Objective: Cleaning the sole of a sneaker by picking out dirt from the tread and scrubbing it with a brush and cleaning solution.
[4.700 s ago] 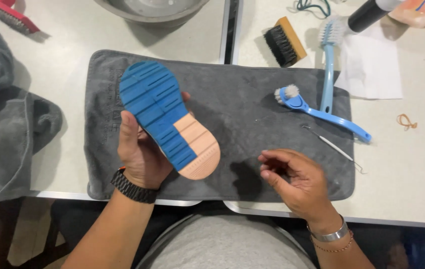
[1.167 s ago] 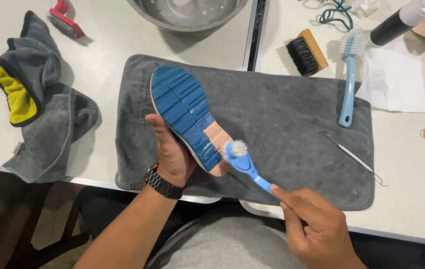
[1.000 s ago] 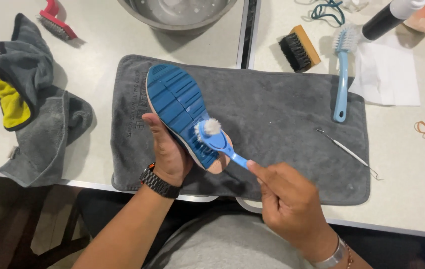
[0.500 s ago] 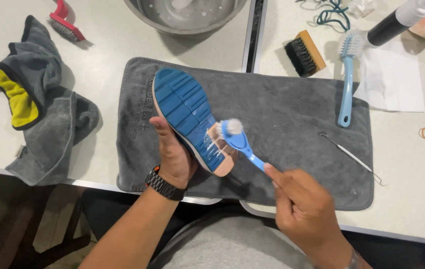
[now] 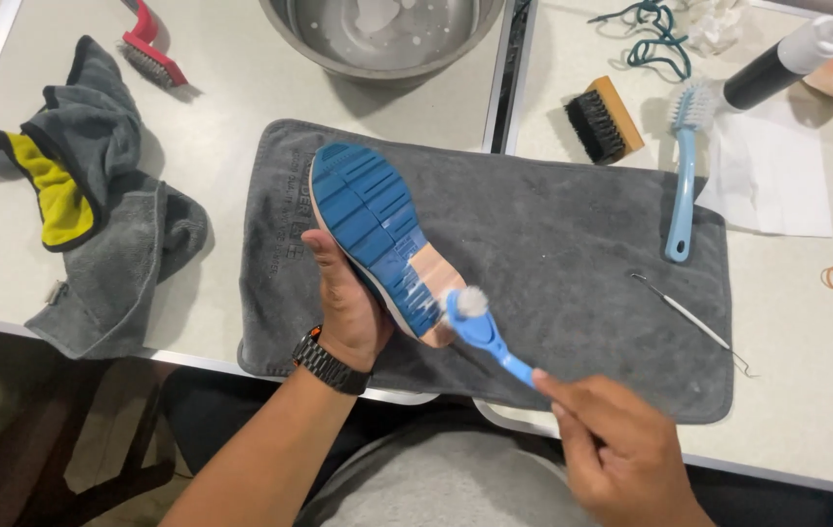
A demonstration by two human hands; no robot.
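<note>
Since the frame approx. half a sec. ago, the small blue brush (image 5: 480,327) has been drawn down the sole toward its near end, and the bristle head is now set at the edge of the peach heel patch rather than over it. The shoe (image 5: 377,239) is held sole-up above the grey towel mat (image 5: 553,224), left of centre, with suds seen on the blue tread. It is clamped from below by the left hand (image 5: 343,303), fingers wrapped round the near-left edge. The brush handle is pinched by the right hand (image 5: 616,444), fingers closed together on its tip.

Risks, as judged: the handle is gripped only at its far tip, so the wet brush could be twisted or dropped; the soapy sole could be let slip in the one-hand grip; suds could be flicked off the mat's near edge.

Round about: a metal pick (image 5: 690,322) lies on the mat at right, w/ a long pale-blue brush (image 5: 682,166) and a wooden black-bristle brush (image 5: 604,119) further off. A steel bowl (image 5: 387,39) stands at the far side, a grey-and-yellow cloth (image 5: 85,224) at left, a red brush (image 5: 151,51) far left. Nothing is seen blocking the stroke.
</note>
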